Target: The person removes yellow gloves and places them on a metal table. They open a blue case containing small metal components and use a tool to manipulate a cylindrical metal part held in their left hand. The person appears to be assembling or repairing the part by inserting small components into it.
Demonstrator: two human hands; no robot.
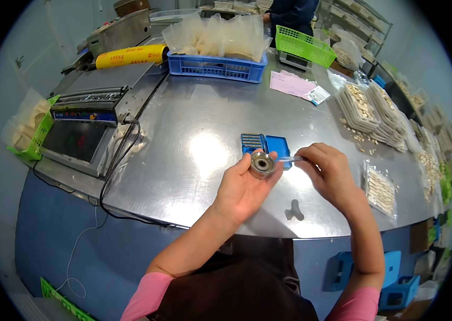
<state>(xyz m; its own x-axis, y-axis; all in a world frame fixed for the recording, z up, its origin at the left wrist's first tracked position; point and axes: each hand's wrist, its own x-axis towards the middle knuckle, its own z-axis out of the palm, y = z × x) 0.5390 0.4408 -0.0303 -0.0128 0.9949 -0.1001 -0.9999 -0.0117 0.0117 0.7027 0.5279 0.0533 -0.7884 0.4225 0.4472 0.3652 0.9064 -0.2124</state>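
Over the metal table, my left hand point(242, 187) holds a round metal part point(262, 165) with concentric rings and a dark centre, like a bearing. My right hand point(326, 171) pinches thin silver tweezers point(291, 159), whose tip points at the round part's right rim. Whether the tip touches it I cannot tell. Just behind both hands lies an open blue case point(277, 144), with rows of small metallic pieces point(251, 140) in its left half. A small grey lobed piece point(296, 209) lies on the table in front of my hands.
A sealing machine point(84, 120) with a black cable stands at the left. At the back are a blue crate point(215, 68) of plastic bags, a green basket point(305, 46) and pink papers point(292, 84). Stacked trays of pale pieces point(358, 107) stand right. A person point(291, 15) stands beyond.
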